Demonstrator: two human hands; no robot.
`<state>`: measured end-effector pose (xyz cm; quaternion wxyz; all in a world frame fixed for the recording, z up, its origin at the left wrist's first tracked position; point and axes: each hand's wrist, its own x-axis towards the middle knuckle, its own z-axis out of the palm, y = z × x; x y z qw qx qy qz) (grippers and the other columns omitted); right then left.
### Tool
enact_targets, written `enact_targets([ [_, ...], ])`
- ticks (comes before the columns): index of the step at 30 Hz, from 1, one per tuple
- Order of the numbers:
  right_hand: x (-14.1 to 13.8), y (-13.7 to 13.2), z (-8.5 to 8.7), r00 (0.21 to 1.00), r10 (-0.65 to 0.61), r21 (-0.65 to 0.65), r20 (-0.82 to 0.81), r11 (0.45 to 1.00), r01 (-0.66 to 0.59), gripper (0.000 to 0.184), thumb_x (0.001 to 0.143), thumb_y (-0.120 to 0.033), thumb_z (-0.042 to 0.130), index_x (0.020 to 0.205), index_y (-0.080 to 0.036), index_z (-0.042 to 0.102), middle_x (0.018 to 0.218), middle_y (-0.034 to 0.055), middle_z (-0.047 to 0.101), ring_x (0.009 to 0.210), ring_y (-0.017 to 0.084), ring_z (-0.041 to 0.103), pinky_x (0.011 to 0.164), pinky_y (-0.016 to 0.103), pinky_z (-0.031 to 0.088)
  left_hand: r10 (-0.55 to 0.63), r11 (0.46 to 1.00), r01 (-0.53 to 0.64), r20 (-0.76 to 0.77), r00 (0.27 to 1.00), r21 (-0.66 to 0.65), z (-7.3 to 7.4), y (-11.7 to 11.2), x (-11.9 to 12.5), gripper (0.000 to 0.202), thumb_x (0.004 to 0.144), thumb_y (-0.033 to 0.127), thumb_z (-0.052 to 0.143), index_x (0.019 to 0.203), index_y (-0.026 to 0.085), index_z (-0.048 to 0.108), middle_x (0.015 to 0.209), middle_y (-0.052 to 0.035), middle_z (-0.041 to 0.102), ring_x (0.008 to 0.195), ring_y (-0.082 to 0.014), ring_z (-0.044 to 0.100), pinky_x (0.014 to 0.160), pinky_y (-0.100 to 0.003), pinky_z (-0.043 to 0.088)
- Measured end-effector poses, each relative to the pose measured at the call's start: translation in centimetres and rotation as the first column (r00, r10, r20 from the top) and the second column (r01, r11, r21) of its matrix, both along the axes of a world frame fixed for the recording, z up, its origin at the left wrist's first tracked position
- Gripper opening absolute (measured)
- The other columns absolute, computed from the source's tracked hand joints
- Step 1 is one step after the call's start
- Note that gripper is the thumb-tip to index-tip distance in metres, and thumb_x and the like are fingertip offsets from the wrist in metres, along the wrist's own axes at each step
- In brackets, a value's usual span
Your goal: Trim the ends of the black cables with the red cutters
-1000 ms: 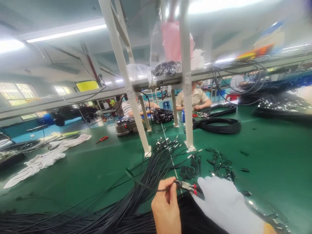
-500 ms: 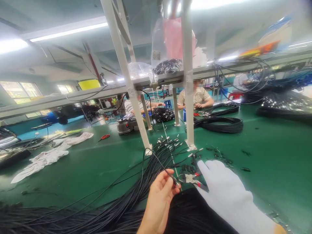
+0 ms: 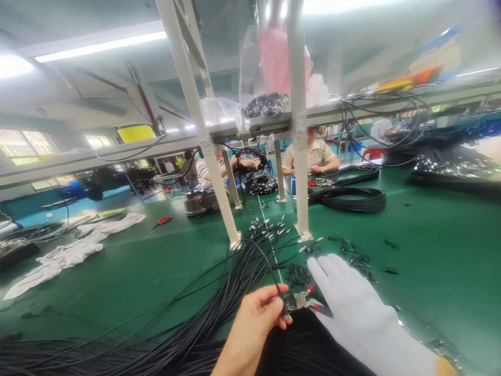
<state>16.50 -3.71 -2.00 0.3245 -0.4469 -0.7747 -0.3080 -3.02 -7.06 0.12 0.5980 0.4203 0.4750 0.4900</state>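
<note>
white cloths (image 3: pixel 66 253) mid left on green table (image 3: pixel 430 250). black cable bundle (image 3: pixel 203 313) lower centre. bare left hand (image 3: pixel 254 324), bottom centre, pinches the end of one thin cable (image 3: pixel 271 271), right at the red-handled cutters (image 3: pixel 303 301) gripped by gloved right hand (image 3: pixel 352 308), lower right.

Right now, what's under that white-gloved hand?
Small red-handled cutters poke out from under the right hand, over a black cable bundle. The hand hides the rest of them. The left hand pinches one cable.
</note>
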Motion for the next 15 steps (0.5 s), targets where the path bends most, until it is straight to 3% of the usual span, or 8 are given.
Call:
enact_targets([
  [9, 0.91, 0.41, -1.07, 0.990, -0.038, -0.112, 0.135, 0.992, 0.053, 0.057, 0.068, -0.052, 0.075, 0.112, -0.018, 0.062, 0.090, 0.0060, 0.065, 0.085, 0.026, 0.056, 0.067, 0.037, 0.040, -0.019, 1.000, 0.017, -0.051, 0.999, -0.026, -0.77, 0.29, -0.47, 0.051, 0.065, 0.041, 0.082, 0.103, 0.007, 0.074, 0.065, -0.0051, 0.068, 0.058, -0.0129, 0.056, 0.065, -0.028, 0.044],
  [15, 0.69, -0.19, -1.05, 0.978, -0.101, -0.104, 0.181, 0.987, 0.121, 0.034, 0.070, -0.044, 0.075, 0.091, -0.021, 0.062, 0.089, 0.0068, 0.065, 0.084, 0.026, 0.056, 0.068, 0.037, 0.035, -0.018, 0.999, 0.016, -0.047, 0.999, -0.038, -0.09, 0.05, -0.49, 0.044, 0.066, 0.038, 0.082, 0.098, 0.008, 0.076, 0.069, -0.0054, 0.068, 0.059, -0.0125, 0.057, 0.065, -0.027, 0.044],
])
